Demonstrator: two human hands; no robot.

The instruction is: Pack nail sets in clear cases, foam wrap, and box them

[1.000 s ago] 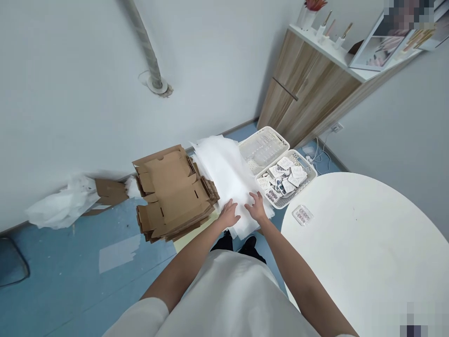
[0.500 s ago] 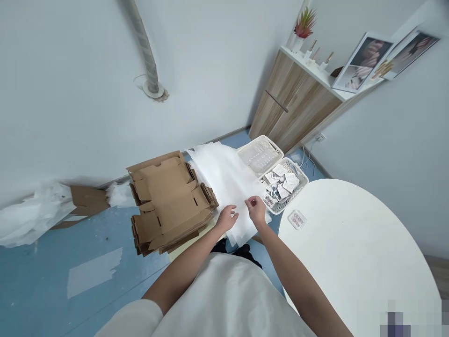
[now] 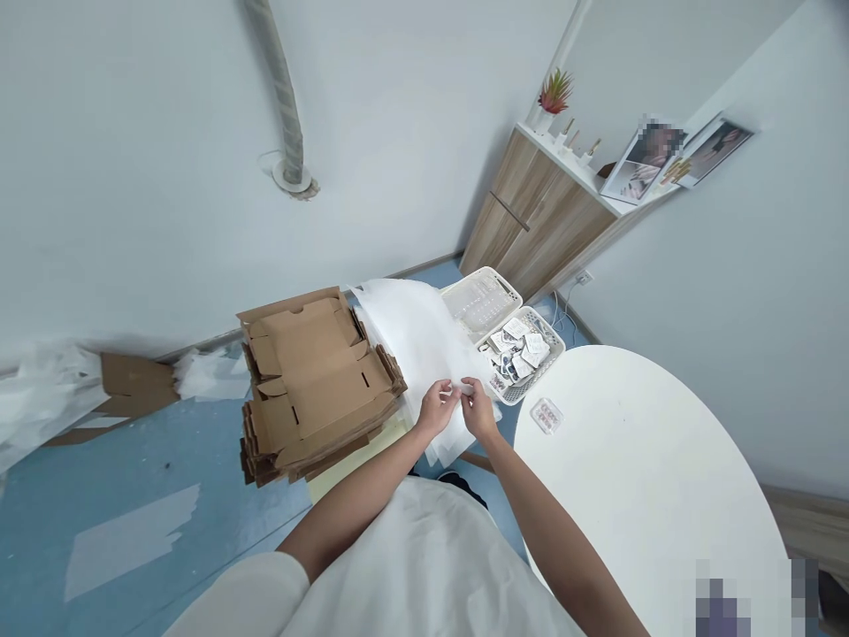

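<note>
Both hands of the person meet over the white sheets (image 3: 417,323); the sheets lie in a loose pile in front of the body, between a stack of flat brown cardboard (image 3: 325,372) and two white baskets. The left hand (image 3: 438,407) has its fingers curved inward; the right hand (image 3: 476,407) has its fingers bent, their tips close beside those of the left; whether either pinches a sheet edge cannot be told, since anything between the fingertips is too thin and pale to make out.

As for progress, the handling of the sheets looks barely begun; no sheet shows plainly lifted clear of the pile; every cardboard piece that shows clearly in the stack is flat and unassembled, so its folding appears left to do. The near basket (image 3: 540,370) holds a heap of small packs (image 3: 517,349), with cards showing among them; the far basket (image 3: 514,294) holds clear plastic pieces (image 3: 481,305); one clear pack (image 3: 546,415) lies apart on the round white surface (image 3: 637,460), near its edge, touched by neither hand.
</note>
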